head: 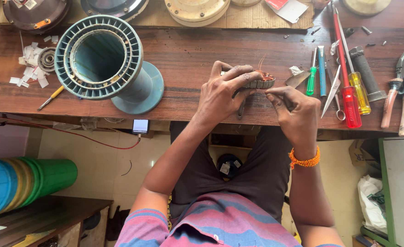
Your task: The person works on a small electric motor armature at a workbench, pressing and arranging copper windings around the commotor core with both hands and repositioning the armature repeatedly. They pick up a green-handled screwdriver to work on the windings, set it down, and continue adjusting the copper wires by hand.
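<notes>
A small round metal stator (262, 82) with copper wire windings rests at the front of the wooden workbench (188, 55). My left hand (225, 91) is curled over it and grips its rim. My right hand (293, 112) pinches at the stator's near edge, with its fingertips together against the rim; whether it holds a wire or paper strip I cannot tell. Thin copper strands stick up from the top of the stator. An orange thread band circles my right wrist.
A large teal spool-shaped former (103, 59) lies on its side at the left. Screwdrivers (348, 91), scissors (332, 91) and pliers (401, 91) lie at the right. White paper scraps (30, 73) sit far left, and round fan parts (197, 9) line the bench's back edge.
</notes>
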Motion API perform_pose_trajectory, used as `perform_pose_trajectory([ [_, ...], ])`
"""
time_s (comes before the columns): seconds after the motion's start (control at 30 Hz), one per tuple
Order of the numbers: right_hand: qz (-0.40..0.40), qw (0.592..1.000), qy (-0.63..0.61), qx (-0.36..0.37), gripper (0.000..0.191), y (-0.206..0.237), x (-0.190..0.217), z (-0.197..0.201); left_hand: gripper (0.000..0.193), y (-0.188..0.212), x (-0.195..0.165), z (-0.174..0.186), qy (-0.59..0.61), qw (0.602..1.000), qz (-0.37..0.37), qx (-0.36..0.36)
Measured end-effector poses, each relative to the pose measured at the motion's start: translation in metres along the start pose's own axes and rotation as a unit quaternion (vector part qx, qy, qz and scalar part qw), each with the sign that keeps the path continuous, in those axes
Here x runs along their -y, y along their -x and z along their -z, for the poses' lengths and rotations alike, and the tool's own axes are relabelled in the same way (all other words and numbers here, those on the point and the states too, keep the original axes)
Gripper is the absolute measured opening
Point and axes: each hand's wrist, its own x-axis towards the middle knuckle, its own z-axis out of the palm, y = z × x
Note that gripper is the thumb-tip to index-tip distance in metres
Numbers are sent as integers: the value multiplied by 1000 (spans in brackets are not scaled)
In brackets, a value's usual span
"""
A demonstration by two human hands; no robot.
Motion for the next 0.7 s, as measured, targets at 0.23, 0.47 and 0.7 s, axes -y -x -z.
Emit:
perform_pose_trajectory([
  [0.23, 122, 992, -5, 9, 15, 4, -20, -27, 43, 2, 1, -3, -3, 1000, -3, -15],
  [0.47, 125, 986, -102, 35, 13, 2, -48, -54, 50, 4, 11, -13, -11, 1000, -7, -5],
  [0.7, 107, 984, -122, 72, 15, 8, -55, -56, 51, 21, 44, -20, 31, 985, -157, -58],
])
